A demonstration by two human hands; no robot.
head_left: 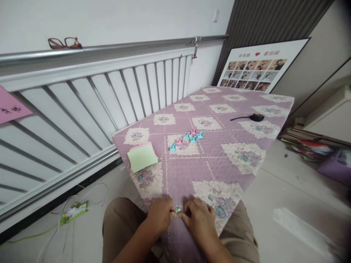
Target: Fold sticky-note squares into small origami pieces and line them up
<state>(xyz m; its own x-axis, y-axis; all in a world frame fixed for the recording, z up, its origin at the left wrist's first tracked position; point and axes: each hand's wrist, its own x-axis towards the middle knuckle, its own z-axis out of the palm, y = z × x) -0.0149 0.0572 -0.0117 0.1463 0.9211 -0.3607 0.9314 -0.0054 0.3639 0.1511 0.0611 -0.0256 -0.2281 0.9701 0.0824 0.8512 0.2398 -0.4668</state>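
At the near end of the table, a small pale green folded paper is pinched between my two hands. The fingers of my left hand are closed on its left side. My right hand grips it from the right with thumb and curled fingers. Further up the cloth lie several small folded pieces, blue and pink. A stack of square paper sheets, light green on top, rests near the table's left edge.
A floral purple tablecloth covers the table. A black object with a strap lies at the right. White radiator stands along the left; glasses sit on the pipe. A photo board leans beyond the table.
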